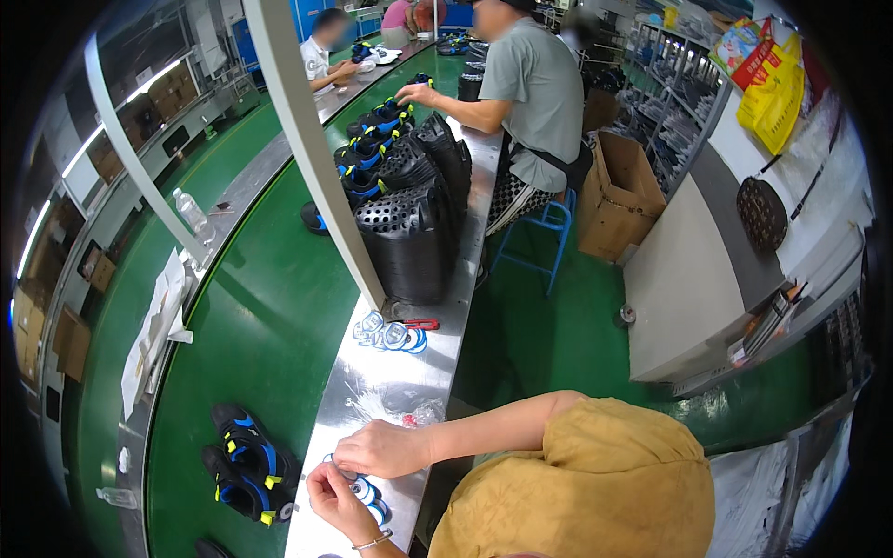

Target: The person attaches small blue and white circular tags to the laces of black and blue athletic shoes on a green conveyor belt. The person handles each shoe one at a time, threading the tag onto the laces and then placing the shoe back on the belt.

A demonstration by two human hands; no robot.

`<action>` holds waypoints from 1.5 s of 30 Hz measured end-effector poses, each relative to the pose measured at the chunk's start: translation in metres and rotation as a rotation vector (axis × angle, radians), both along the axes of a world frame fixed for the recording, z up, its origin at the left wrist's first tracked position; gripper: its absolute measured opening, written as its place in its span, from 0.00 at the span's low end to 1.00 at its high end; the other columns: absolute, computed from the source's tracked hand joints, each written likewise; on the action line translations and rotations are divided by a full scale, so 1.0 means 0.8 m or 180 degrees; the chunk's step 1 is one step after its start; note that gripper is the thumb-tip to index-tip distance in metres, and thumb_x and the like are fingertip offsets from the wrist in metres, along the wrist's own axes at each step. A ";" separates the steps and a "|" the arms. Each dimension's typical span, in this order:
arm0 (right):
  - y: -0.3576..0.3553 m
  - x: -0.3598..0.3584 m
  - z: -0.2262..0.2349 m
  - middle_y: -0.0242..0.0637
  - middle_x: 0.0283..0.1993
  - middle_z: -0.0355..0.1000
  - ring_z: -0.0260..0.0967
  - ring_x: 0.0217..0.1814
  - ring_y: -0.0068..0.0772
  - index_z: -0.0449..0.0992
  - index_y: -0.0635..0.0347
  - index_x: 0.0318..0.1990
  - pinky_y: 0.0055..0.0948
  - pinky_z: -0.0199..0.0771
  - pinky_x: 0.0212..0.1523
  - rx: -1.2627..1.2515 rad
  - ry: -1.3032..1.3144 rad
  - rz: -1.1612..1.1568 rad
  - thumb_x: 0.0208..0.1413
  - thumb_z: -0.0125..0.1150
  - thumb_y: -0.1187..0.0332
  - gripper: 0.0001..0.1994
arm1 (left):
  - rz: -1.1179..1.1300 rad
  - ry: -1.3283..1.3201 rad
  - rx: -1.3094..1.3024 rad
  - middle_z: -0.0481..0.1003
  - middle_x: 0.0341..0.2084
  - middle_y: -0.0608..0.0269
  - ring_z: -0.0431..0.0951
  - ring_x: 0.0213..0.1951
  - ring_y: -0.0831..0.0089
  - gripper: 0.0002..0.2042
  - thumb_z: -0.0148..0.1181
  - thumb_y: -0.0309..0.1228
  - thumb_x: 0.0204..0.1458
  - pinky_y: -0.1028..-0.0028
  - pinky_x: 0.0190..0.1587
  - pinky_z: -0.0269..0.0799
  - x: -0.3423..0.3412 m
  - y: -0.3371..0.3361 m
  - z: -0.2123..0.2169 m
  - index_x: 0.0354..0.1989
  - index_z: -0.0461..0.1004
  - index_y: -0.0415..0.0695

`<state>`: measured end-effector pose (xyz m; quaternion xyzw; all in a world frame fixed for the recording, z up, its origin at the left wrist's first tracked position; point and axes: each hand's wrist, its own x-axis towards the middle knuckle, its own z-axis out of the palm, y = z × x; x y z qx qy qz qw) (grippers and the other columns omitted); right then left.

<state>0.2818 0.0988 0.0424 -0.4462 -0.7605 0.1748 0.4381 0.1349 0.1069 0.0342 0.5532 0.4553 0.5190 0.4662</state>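
My left hand [339, 502], with a bracelet at the wrist, and my right hand [386, 450] meet fingertip to fingertip over the metal bench. Both are closed in a pinch. A blue-edged bit of a round tag [328, 458] shows at the right fingertips; what the left fingers pinch is hidden. Just under and beside the hands lie several round blue-and-white tags [374, 507]. Beyond my right hand are thin clear plastic strands [370, 402] and a clear bag with a red bit [426, 412]. To the left, a pair of black-and-blue shoes [244, 465] with yellow-green tabs rests on the green belt.
More round tags [395, 336] and a red cutter [420, 324] lie farther up the bench, by a white post [321, 158]. Black perforated crates [405, 232] stand beyond. A co-worker [535, 102] sits at the bench reaching to shoes. A cardboard box [619, 200] stands behind them.
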 end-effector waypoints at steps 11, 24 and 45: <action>0.012 0.012 0.023 0.38 0.30 0.70 0.71 0.30 0.42 0.74 0.57 0.36 0.37 0.69 0.29 -0.0531 0.0212 0.0776 0.54 0.57 0.65 0.07 | -0.0319 0.0103 -0.0358 0.71 0.20 0.64 0.68 0.14 0.84 0.07 0.46 0.28 0.62 0.87 0.16 0.60 -0.017 -0.013 0.022 0.33 0.63 0.40; 0.234 0.028 0.085 0.43 0.41 0.70 0.70 0.40 0.32 0.72 0.65 0.43 0.29 0.71 0.41 0.0363 -0.0061 0.0453 0.53 0.56 0.66 0.13 | 0.1509 0.0435 0.0646 0.72 0.30 0.61 0.70 0.26 0.81 0.06 0.47 0.26 0.61 0.84 0.24 0.64 -0.091 -0.046 -0.004 0.41 0.66 0.37; 0.480 0.338 -0.041 0.34 0.56 0.68 0.69 0.55 0.45 0.77 0.60 0.47 0.38 0.74 0.51 -0.1751 0.0012 -0.5666 0.59 0.43 0.71 0.15 | 0.2121 0.0803 -0.1198 0.71 0.25 0.61 0.68 0.25 0.76 0.07 0.51 0.29 0.59 0.78 0.28 0.66 -0.126 -0.116 -0.225 0.37 0.69 0.36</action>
